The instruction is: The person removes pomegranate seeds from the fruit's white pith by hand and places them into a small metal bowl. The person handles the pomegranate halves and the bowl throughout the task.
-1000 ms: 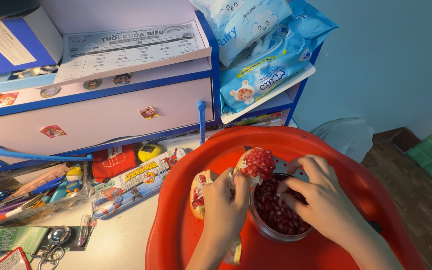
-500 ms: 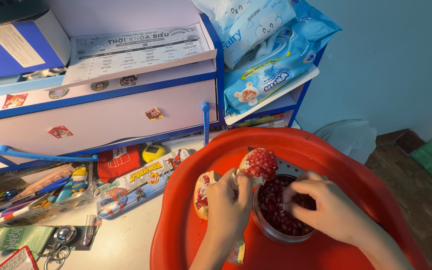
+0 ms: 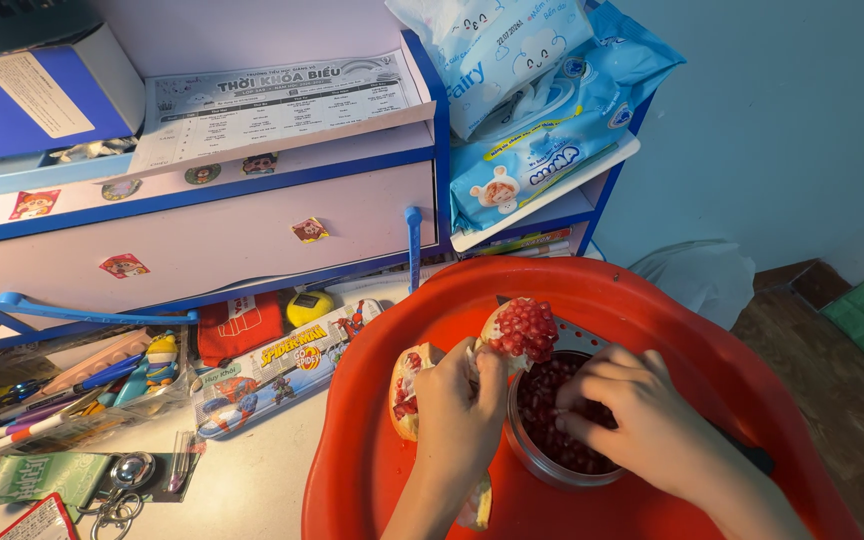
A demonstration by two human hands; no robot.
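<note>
Cluttered desk: blue-and-white shelf unit [image 3: 202, 215] w/ cartoon stickers, printed timetable sheet [image 3: 272, 100] on top, blue wipe packs [image 3: 542, 110] at right. Below: cartoon pencil case [image 3: 282, 370], red pouch [image 3: 240, 328], pens [image 3: 12, 420], keys [image 3: 102, 500].

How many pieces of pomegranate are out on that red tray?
3 visible. One seed-covered piece is held up in the left hand over the glass bowl; one lies left of that hand; one peeks out beneath the wrist. Others may be hidden.
</note>
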